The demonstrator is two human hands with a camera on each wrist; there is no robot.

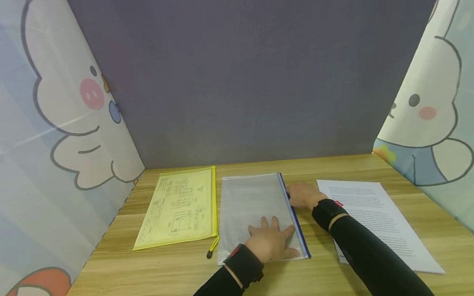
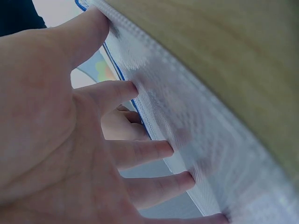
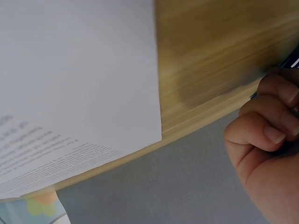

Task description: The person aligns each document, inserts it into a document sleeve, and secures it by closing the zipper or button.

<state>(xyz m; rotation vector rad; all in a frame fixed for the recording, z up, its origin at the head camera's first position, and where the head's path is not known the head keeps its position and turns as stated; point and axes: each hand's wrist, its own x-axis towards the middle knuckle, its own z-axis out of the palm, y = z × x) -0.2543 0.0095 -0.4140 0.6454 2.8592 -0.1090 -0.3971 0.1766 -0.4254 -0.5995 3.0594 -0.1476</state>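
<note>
"What's in the bags?"

"Yellow bag (image 1: 214,203), on the L: a sheet (image 1: 179,208) w/ line drawings inside. Clear bag (image 1: 245,196) is in the mid., flat on the wood table (image 1: 126,277), w/ a blue zip (image 1: 296,217) down its R side."

"And the hands?"

"L hand (image 1: 269,242) is loose, fingers spread, tips on the clear bag. R hand (image 1: 305,194) is curled by the blue zip, gripping a small dark bit (image 3: 285,149); can't tell what."

"What else?"

"White papers (image 1: 372,216) w/ typed words, on the R. Gray wall (image 1: 252,72) at the back, cute animal pics on the side cloths (image 1: 6,194)."
</note>
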